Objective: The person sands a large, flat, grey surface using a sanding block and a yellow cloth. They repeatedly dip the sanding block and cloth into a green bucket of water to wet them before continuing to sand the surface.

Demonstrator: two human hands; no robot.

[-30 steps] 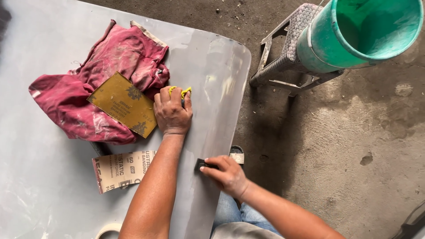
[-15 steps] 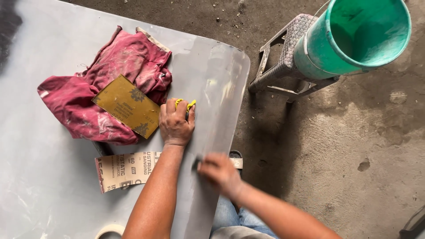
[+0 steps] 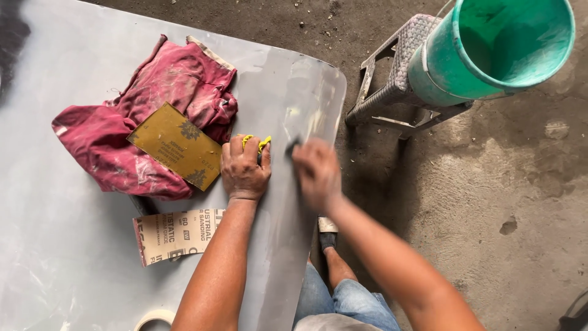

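A large grey metal panel (image 3: 73, 257) lies flat before me. My left hand (image 3: 244, 168) rests palm down on it, fingers curled over a small yellow object (image 3: 263, 143). My right hand (image 3: 315, 173), blurred by motion, presses a small dark sanding piece (image 3: 291, 147) against the panel near its right edge, just right of my left hand. A crumpled red rag (image 3: 147, 116) lies left of my left hand with a brown sandpaper sheet (image 3: 176, 145) on top of it.
A second sandpaper sheet (image 3: 177, 235), printed side up, lies on the panel by my left forearm. A tape roll (image 3: 153, 317) peeks in at the bottom edge. A green bucket (image 3: 496, 49) sits on a grey stool (image 3: 398, 73) on the concrete floor (image 3: 490, 214) to the right.
My right hand has slid up along the panel's right edge with the sanding piece, from near my body to beside my left hand. My left hand has stayed in place.
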